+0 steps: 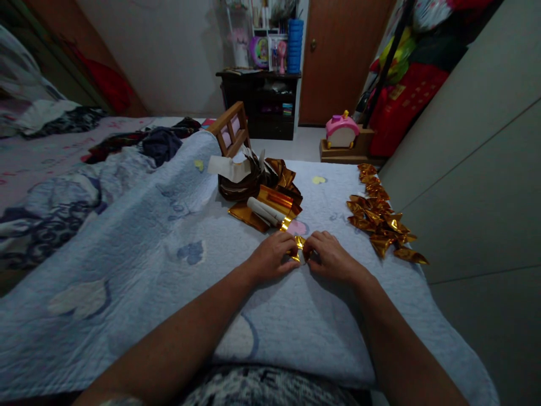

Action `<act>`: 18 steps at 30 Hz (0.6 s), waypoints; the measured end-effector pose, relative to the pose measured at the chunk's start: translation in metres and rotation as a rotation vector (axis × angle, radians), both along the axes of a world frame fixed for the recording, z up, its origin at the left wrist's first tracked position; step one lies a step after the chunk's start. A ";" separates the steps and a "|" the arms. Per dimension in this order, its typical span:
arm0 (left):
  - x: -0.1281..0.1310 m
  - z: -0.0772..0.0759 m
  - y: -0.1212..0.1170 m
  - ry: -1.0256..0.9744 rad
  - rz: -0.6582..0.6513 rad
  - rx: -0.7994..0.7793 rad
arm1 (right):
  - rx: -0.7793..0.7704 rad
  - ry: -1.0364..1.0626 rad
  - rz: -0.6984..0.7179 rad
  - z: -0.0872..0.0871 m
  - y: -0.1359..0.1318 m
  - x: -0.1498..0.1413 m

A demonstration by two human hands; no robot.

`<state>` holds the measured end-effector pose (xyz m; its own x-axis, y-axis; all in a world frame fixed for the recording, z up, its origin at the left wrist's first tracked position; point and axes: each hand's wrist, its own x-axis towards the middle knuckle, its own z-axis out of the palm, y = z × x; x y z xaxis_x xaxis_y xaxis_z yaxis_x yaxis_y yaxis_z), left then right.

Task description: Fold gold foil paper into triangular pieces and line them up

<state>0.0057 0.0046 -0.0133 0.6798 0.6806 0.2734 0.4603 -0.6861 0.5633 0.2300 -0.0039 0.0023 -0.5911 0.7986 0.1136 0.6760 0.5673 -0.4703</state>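
Note:
Between my two hands is a small piece of gold foil paper (300, 242), with a pale patch showing at its near side. My left hand (276, 255) pinches its left side, fingers curled and thumb beneath. On the right side my right hand (327, 254) also has its fingers closed on the paper. The fingers hide much of its shape. Just beyond the left hand lie a rolled sheet (265, 211), white outside, and shiny gold foil sheets (274, 197). Behind them sits a loose stack of papers (239, 183) with dark and white edges.
Several folded gold foil pieces (380, 217) lie along the right edge of the blue quilted cover (211, 293). A wooden rail (232, 129) stands behind the stack. A pale cabinet (477, 180) borders the right side. Bunched clothes and bedding (105, 169) lie at left.

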 end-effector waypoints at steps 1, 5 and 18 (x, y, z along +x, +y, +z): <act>0.000 0.000 0.000 -0.002 0.003 0.004 | 0.001 -0.008 0.003 0.001 0.000 0.000; 0.001 0.001 -0.001 -0.011 0.022 0.003 | 0.029 -0.035 0.018 0.004 -0.002 -0.003; 0.000 -0.001 0.003 -0.008 0.007 -0.010 | 0.041 -0.058 0.053 0.005 -0.002 -0.002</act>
<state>0.0056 0.0078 -0.0139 0.6726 0.6883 0.2719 0.4611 -0.6772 0.5735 0.2277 -0.0055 0.0069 -0.6386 0.7616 0.1104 0.6701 0.6209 -0.4068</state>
